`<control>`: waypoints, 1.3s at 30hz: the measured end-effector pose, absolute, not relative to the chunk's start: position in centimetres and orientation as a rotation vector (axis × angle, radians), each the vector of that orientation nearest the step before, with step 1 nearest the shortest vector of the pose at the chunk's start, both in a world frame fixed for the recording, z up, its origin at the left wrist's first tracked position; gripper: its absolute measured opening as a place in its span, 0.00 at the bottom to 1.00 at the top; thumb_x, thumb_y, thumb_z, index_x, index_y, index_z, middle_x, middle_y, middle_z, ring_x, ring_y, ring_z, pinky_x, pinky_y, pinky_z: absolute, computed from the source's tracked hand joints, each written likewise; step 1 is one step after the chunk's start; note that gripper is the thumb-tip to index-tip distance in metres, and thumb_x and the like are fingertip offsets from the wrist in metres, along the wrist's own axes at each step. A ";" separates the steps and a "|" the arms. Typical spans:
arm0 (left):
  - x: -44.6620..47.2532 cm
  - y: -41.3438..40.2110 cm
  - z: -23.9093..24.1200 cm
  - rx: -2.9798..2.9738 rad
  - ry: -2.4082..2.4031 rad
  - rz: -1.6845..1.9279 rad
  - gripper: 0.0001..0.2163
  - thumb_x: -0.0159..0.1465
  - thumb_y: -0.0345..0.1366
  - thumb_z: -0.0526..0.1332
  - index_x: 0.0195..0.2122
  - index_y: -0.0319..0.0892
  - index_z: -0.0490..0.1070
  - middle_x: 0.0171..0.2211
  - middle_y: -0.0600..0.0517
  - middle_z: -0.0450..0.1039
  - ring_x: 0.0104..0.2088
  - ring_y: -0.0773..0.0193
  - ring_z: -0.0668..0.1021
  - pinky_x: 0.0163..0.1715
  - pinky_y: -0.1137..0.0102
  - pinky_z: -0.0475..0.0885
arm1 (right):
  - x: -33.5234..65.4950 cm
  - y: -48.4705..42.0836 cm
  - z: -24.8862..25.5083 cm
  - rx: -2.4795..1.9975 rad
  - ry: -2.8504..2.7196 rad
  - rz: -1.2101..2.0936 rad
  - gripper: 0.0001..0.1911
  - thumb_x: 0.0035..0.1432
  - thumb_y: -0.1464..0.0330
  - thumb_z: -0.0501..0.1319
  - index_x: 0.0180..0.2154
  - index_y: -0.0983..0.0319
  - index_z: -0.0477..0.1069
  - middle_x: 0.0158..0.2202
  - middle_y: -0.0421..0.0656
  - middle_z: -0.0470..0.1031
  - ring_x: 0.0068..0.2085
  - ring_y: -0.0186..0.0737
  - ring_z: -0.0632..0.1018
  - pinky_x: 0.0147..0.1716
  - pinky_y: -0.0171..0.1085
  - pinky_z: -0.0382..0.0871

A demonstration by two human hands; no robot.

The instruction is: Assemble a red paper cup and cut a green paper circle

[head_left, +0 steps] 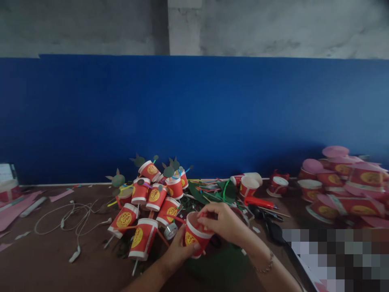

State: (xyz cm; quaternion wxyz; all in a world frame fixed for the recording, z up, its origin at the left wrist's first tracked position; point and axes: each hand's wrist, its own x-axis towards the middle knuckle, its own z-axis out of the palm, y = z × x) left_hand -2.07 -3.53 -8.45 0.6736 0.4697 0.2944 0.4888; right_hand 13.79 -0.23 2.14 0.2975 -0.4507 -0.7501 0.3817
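the left hand (pixel 180 245) grasps the red paper cup (pixel 198 237) around its left side, holding it mouth up above the tabletop (pixel 100 267), its long axis close to upright. the right hand (pixel 219 221) is nearer the open mouth, bent fingers over it from the right; i cannot tell whether they pinch anything.
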 end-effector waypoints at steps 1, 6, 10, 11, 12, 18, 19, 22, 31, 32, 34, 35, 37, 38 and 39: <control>-2.1 -3.5 -8.4 1.061 0.659 1.101 0.34 0.45 0.51 0.70 0.48 0.37 0.62 0.32 0.45 0.74 0.26 0.63 0.75 0.26 0.71 0.67 | 13.8 -0.1 2.2 -1.187 -1.938 1.050 0.07 0.50 0.69 0.61 0.33 0.62 0.74 0.26 0.40 0.73 0.27 0.34 0.72 0.25 0.31 0.64; -2.1 -3.6 -8.5 1.059 0.645 1.113 0.33 0.47 0.48 0.70 0.50 0.38 0.60 0.35 0.45 0.74 0.26 0.64 0.75 0.27 0.72 0.67 | 13.8 -0.1 2.0 -1.153 -1.917 1.049 0.03 0.50 0.69 0.61 0.27 0.63 0.71 0.22 0.39 0.73 0.25 0.33 0.72 0.24 0.31 0.64; -1.9 -3.6 -8.7 1.057 0.599 1.107 0.35 0.46 0.49 0.71 0.50 0.38 0.61 0.33 0.46 0.73 0.26 0.65 0.74 0.26 0.72 0.67 | 13.6 -0.1 1.6 -1.238 -2.014 0.983 0.02 0.46 0.71 0.62 0.24 0.63 0.72 0.25 0.40 0.74 0.27 0.34 0.73 0.25 0.30 0.64; -1.8 -3.6 -8.7 1.052 0.596 1.108 0.35 0.46 0.49 0.71 0.50 0.38 0.61 0.33 0.47 0.73 0.26 0.65 0.74 0.26 0.72 0.67 | 13.7 -0.1 1.5 -1.256 -2.031 0.962 0.02 0.45 0.71 0.62 0.23 0.63 0.73 0.25 0.40 0.74 0.27 0.34 0.73 0.25 0.30 0.64; -1.8 -3.7 -8.6 1.044 0.600 1.112 0.35 0.46 0.49 0.71 0.50 0.38 0.61 0.33 0.47 0.73 0.26 0.65 0.74 0.26 0.72 0.67 | 13.7 -0.2 1.5 -1.273 -2.041 0.942 0.02 0.45 0.71 0.62 0.23 0.63 0.73 0.26 0.40 0.74 0.27 0.34 0.73 0.26 0.31 0.64; -1.7 -3.7 -8.5 1.041 0.643 1.124 0.34 0.45 0.49 0.71 0.49 0.38 0.62 0.33 0.46 0.74 0.25 0.66 0.74 0.26 0.72 0.67 | 13.8 -0.3 1.8 -1.233 -2.034 0.922 0.01 0.45 0.72 0.62 0.24 0.62 0.72 0.25 0.39 0.74 0.28 0.34 0.73 0.26 0.31 0.64; -1.8 -3.7 -8.6 1.049 0.649 1.127 0.34 0.46 0.49 0.70 0.49 0.38 0.62 0.33 0.46 0.74 0.25 0.66 0.74 0.26 0.72 0.67 | 13.8 -0.3 2.0 -1.202 -2.005 0.981 0.01 0.46 0.71 0.62 0.24 0.62 0.72 0.24 0.39 0.74 0.27 0.34 0.74 0.26 0.31 0.64; -2.0 -3.5 -9.2 1.075 0.670 1.146 0.31 0.46 0.50 0.70 0.46 0.37 0.65 0.32 0.46 0.74 0.26 0.65 0.74 0.27 0.72 0.67 | 14.0 -0.2 2.6 -1.151 -1.890 1.061 0.04 0.49 0.68 0.61 0.27 0.63 0.70 0.22 0.39 0.74 0.25 0.34 0.74 0.26 0.31 0.65; -2.0 -3.6 -8.9 1.052 0.682 1.134 0.37 0.44 0.52 0.70 0.51 0.39 0.62 0.37 0.45 0.73 0.28 0.63 0.75 0.28 0.70 0.68 | 13.5 -0.3 2.0 -1.133 -2.028 0.745 0.03 0.44 0.73 0.66 0.23 0.61 0.75 0.38 0.43 0.71 0.41 0.40 0.72 0.40 0.37 0.65; -2.0 -3.7 -8.8 1.046 0.681 1.135 0.38 0.44 0.52 0.71 0.52 0.39 0.61 0.38 0.44 0.73 0.28 0.63 0.75 0.28 0.70 0.68 | 13.3 -0.3 1.8 -1.138 -2.041 0.759 0.04 0.43 0.75 0.66 0.22 0.60 0.75 0.40 0.43 0.71 0.44 0.41 0.71 0.42 0.38 0.65; -2.0 -3.8 -8.7 1.039 0.675 1.128 0.39 0.44 0.51 0.71 0.53 0.40 0.61 0.40 0.43 0.73 0.28 0.64 0.75 0.28 0.70 0.68 | 13.0 -0.5 1.6 -1.153 -2.052 0.795 0.05 0.41 0.76 0.66 0.21 0.60 0.75 0.44 0.43 0.70 0.46 0.42 0.70 0.44 0.39 0.64; -2.0 -3.9 -8.7 1.035 0.674 1.127 0.38 0.44 0.50 0.71 0.53 0.40 0.61 0.41 0.43 0.73 0.28 0.64 0.75 0.29 0.70 0.69 | 12.9 -0.5 1.6 -1.160 -2.051 0.812 0.05 0.41 0.76 0.66 0.20 0.60 0.74 0.45 0.43 0.70 0.47 0.43 0.70 0.45 0.40 0.64; -1.9 -4.0 -8.5 1.027 0.668 1.136 0.39 0.43 0.50 0.72 0.54 0.40 0.61 0.41 0.43 0.73 0.30 0.62 0.75 0.30 0.70 0.69 | 12.9 -0.6 1.6 -1.171 -2.034 0.845 0.05 0.42 0.75 0.66 0.21 0.60 0.75 0.45 0.43 0.70 0.46 0.43 0.70 0.43 0.39 0.65; -1.8 -4.0 -8.4 1.022 0.664 1.145 0.39 0.43 0.50 0.72 0.54 0.40 0.61 0.42 0.43 0.73 0.31 0.61 0.75 0.30 0.70 0.69 | 13.0 -0.6 1.8 -1.168 -2.024 0.856 0.05 0.42 0.76 0.66 0.21 0.60 0.75 0.45 0.44 0.70 0.46 0.43 0.71 0.42 0.39 0.66; -1.7 -4.0 -8.3 1.017 0.665 1.154 0.39 0.42 0.50 0.72 0.54 0.40 0.62 0.42 0.42 0.74 0.32 0.60 0.76 0.31 0.70 0.69 | 13.1 -0.7 1.9 -1.160 -2.014 0.858 0.05 0.42 0.75 0.66 0.22 0.60 0.75 0.44 0.44 0.70 0.46 0.42 0.71 0.41 0.38 0.66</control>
